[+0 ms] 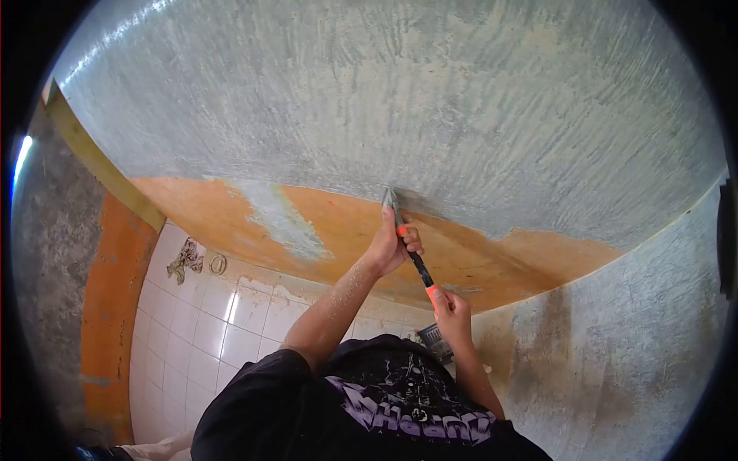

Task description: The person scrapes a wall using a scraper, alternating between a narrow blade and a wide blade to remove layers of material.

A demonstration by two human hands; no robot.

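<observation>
1. Against the wall (369, 100) ahead of you, the metal tip of the scraper (420, 265) meets the lower edge of the grey surface, where the orange band (354, 227) begins.
2. Your left hand (390, 244) grips the scraper close to its tip, the fingers curled around the upper handle and the thumb pointing up along the metal.
3. Your right hand (453, 313) is closed around the orange lower end of the handle, below and to the right of your left hand.
4. The scraper slants between your hands, its black middle section bare to view.
5. To the left, a grey patch (284, 221) cuts through the orange band.
6. Down on the white tiled floor (181, 330), a crumpled cloth (186, 260) lies near a ring-shaped item (218, 265).
7. Just beside your right forearm is a dark, ridged object (435, 342), partly hidden by your black shirt (361, 407).
8. Pale specks dot your left forearm (334, 307).
</observation>
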